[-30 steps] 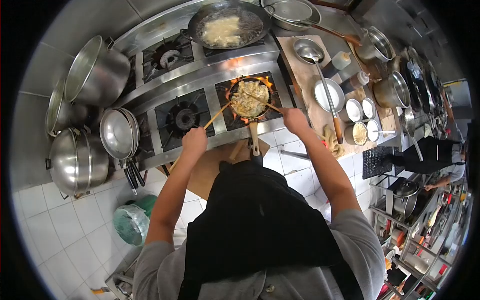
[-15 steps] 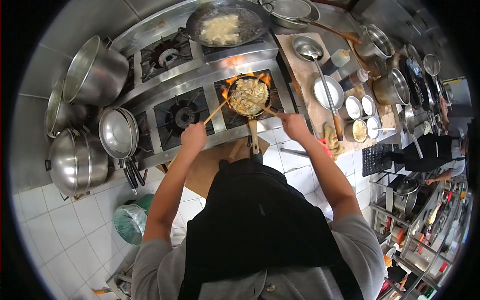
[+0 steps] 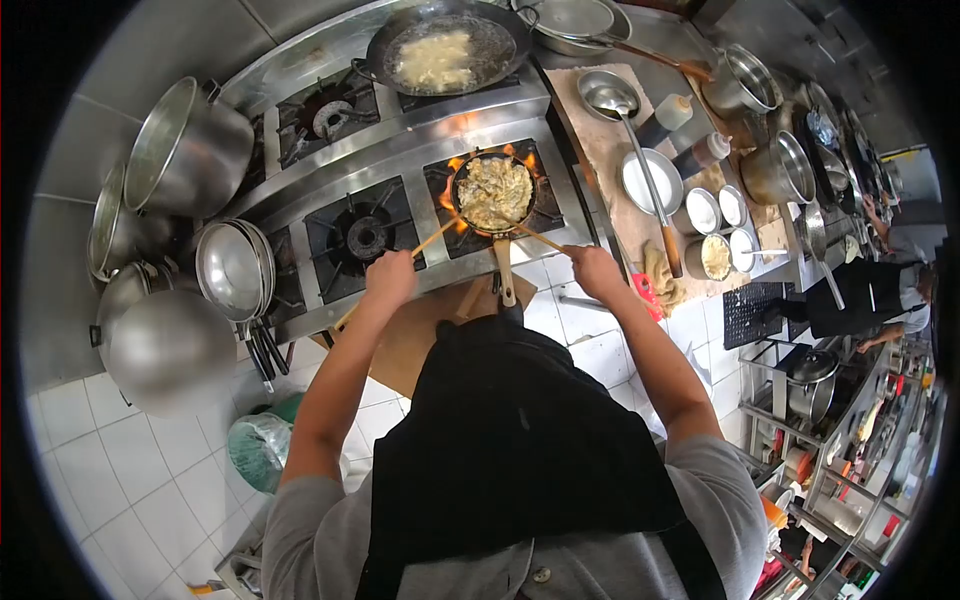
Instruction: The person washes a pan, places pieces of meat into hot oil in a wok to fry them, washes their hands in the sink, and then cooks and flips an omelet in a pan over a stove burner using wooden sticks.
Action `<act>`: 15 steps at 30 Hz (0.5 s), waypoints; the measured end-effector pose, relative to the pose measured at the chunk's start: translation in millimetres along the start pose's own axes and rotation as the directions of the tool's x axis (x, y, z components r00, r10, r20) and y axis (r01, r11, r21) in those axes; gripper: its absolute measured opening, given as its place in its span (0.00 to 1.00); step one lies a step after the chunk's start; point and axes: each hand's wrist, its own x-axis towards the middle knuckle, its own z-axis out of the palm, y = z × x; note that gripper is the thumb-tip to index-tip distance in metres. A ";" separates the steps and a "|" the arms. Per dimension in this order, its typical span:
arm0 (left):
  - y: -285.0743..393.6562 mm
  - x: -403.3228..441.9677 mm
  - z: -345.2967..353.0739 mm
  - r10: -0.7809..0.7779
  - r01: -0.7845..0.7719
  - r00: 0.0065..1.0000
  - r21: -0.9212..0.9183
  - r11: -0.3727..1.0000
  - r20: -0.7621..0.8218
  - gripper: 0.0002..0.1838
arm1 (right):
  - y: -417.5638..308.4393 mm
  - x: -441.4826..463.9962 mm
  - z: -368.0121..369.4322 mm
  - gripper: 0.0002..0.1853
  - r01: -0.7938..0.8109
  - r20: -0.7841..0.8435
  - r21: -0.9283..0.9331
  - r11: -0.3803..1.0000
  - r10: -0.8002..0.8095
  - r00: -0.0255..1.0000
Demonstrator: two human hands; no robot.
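A small frying pan (image 3: 505, 258) holds a browned, egg-like mass (image 3: 494, 193) over a lit burner, with flames around its rim. My left hand (image 3: 390, 279) is closed around a long wooden stick (image 3: 435, 238), whose far end reaches the pan's left edge. Closed on a second wooden stick (image 3: 541, 239), my right hand (image 3: 597, 270) is to the right of the pan handle. That stick's far end is at the pan's lower right edge. Neither hand touches the handle, which points towards my black apron (image 3: 520, 440).
Pale food (image 3: 435, 60) lies in liquid in a wok (image 3: 505, 72) behind. A ladle (image 3: 650, 175), bottles and small bowls stand on the right counter. At left are stacked pans (image 3: 230, 270) and a blurred metal dome (image 3: 172, 350). Another person (image 3: 865, 300) is at far right.
The metal dome at left has shifted down and right and is now blurred. Both hands moved slightly down, and the right stick has drawn back from the food to the pan's edge.
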 end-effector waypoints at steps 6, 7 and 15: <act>12.0 -10.8 -14.8 0.053 -0.053 0.998 0.004 0.999 0.022 0.13 | 3.1 -5.4 -44.6 0.18 -0.049 -0.085 0.040 0.998 0.052 0.995; 15.8 -11.9 -14.5 0.087 -0.087 0.996 0.001 0.996 0.033 0.13 | 3.2 -4.4 -44.7 0.18 -0.056 -0.103 0.045 0.997 0.060 0.993; 4.6 -8.0 -15.5 0.016 -0.016 1.000 0.014 1.000 0.014 0.13 | 11.7 -0.1 -21.5 0.18 0.000 -0.056 -0.006 1.000 0.000 0.998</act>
